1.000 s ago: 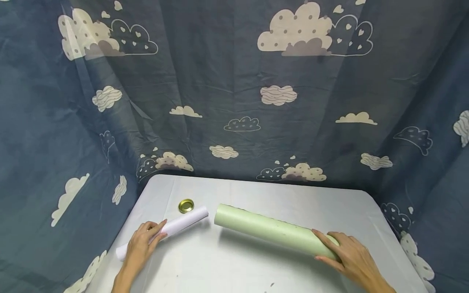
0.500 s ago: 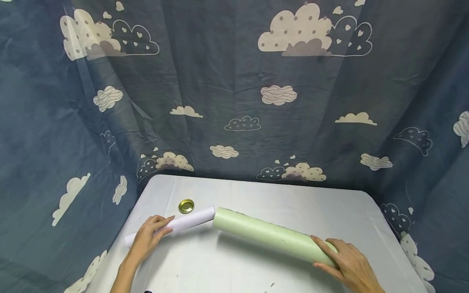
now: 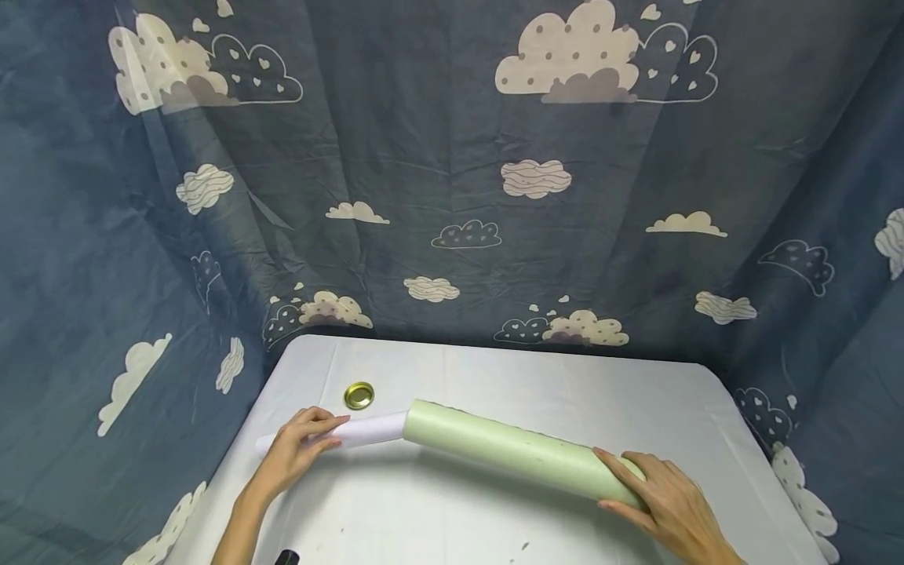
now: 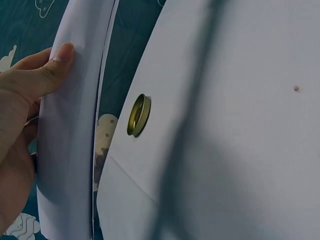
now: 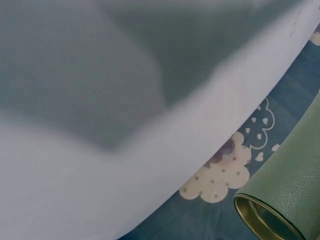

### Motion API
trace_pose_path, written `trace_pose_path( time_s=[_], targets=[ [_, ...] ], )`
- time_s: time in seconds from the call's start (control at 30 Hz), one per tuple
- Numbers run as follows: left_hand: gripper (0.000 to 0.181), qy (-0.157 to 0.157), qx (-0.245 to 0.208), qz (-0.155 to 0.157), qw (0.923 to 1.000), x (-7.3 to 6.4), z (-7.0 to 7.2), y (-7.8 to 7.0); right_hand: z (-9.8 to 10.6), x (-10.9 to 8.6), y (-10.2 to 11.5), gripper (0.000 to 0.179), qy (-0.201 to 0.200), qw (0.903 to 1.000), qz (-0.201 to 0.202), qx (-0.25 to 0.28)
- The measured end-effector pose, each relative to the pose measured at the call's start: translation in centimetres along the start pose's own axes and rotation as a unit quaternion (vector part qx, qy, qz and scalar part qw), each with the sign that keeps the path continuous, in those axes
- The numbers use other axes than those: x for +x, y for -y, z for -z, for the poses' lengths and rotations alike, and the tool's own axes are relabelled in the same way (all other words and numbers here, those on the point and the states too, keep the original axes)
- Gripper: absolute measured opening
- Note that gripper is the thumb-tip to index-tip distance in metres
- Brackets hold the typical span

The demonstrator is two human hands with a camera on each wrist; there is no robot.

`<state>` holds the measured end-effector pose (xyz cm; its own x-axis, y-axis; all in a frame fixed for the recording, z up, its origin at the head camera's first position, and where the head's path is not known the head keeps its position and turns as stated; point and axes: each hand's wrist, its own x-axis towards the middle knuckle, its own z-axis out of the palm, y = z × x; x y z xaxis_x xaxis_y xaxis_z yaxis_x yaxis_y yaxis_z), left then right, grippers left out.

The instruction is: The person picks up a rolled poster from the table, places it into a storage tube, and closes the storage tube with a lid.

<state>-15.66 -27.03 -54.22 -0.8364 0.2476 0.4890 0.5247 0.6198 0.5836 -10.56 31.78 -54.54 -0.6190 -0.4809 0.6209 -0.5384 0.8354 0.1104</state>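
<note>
Green tube point(image 3: 519, 451) and white roll point(image 3: 373, 428), one each, are gripped by two hands point(image 3: 293, 451) point(image 3: 667, 498).

The roll point(image 3: 377, 428) on the left is plain lilac-white; the tube point(image 3: 508, 447) on the right is pale green, finely streaked, its end rim point(image 5: 248, 216) gold. Far left, the lid point(image 3: 359, 395) gleams gold. The bench point(image 3: 565, 392) is white. The far slate-blue cloth point(image 3: 395, 118) carries cream clouds point(image 3: 575, 53), some dotted, some wavy-lined, some outlined. Near left, an object point(image 3: 286, 558) is black.
</note>
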Motion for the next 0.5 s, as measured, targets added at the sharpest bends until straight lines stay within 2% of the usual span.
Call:
trace_pose_path(
  time_s=[0.33, 0.5],
  targets=[
    [0.039, -0.001, 0.034, -0.006, 0.9994, 1.4, -0.3, -0.9, 0.0, 1.6, 0.3, 0.069, 0.005, 0.9997, 0.022, 0.010],
    [0.039, 0.018, 0.029, -0.019, 0.9992, 1.7, -0.8, -1.4, 0.1, 2.0, 1.0, 0.071, 0.012, 0.9993, 0.031, 0.015]
  ],
)
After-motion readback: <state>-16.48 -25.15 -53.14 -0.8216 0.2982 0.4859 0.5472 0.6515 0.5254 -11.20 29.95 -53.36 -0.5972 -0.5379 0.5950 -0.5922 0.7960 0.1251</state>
